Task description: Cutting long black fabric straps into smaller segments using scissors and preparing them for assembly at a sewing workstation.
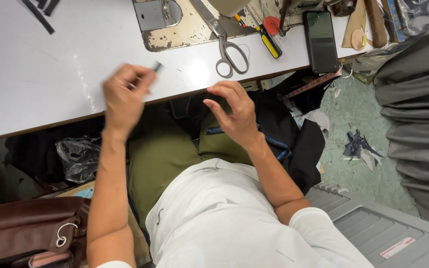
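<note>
from the head camera, my left hand (122, 94) is blurred, closed in a pinch around a small dark piece (158, 66) that sticks out past my fingertips over the edge of the white table (40, 74); i cannot tell what the piece is. my right hand (234, 111) hangs open and empty, fingers curled, just below the table edge and above the dark cloth (284, 129) in my lap. most of that cloth is hidden under the table and behind my arm.

the sewing machine (175, 20) is cut off at the top, only its worn base plate showing. scissors (224, 42) lie across the plate and onto the table, near a yellow-handled tool (269, 42) and a black phone (321, 42), face up with a dark screen.

at the lower left, a brown leather bag (21, 226) is partly out of view; its contents are hard to make out, only something pink at the opening. a crumpled black plastic bag (78, 156) sits in shadow under the table, and i cannot tell what it holds. grey fabric (415, 114) is piled at the right.
</note>
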